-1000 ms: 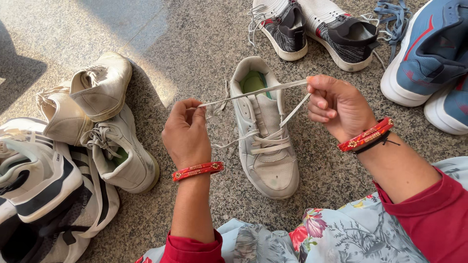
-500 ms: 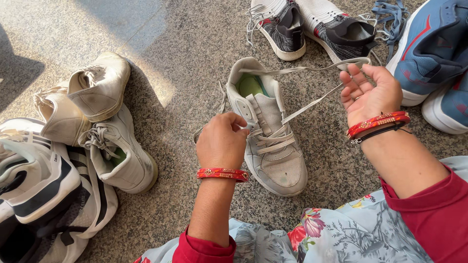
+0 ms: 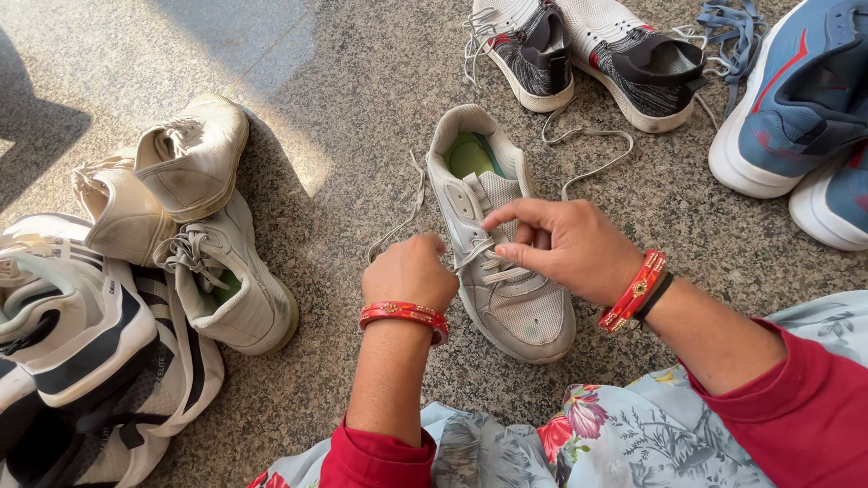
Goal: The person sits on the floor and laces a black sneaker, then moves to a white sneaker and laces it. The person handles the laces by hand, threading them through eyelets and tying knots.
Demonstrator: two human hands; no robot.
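A worn white sneaker (image 3: 520,312) with a green insole lies on the speckled stone floor, toe towards me. My left hand (image 3: 411,269) rests against its left side, fingers curled at the lacing. Over the tongue, my right hand (image 3: 561,246) pinches a crossing of the white lace (image 3: 592,167) between thumb and forefinger. The lace's loose right end loops slack over the floor beside the shoe; its left end trails off by my left hand. Both wrists wear red bangles.
A heap of white and black-and-white sneakers (image 3: 136,262) lies at the left. Two black-and-white knit shoes (image 3: 579,50) sit beyond the sneaker, and blue shoes (image 3: 800,99) with a loose blue lace fill the top right. My floral garment (image 3: 624,434) covers the bottom edge.
My right hand has dropped the lace end it held out taut and come down onto the lacing. My left hand moved in from the left to the shoe's side.
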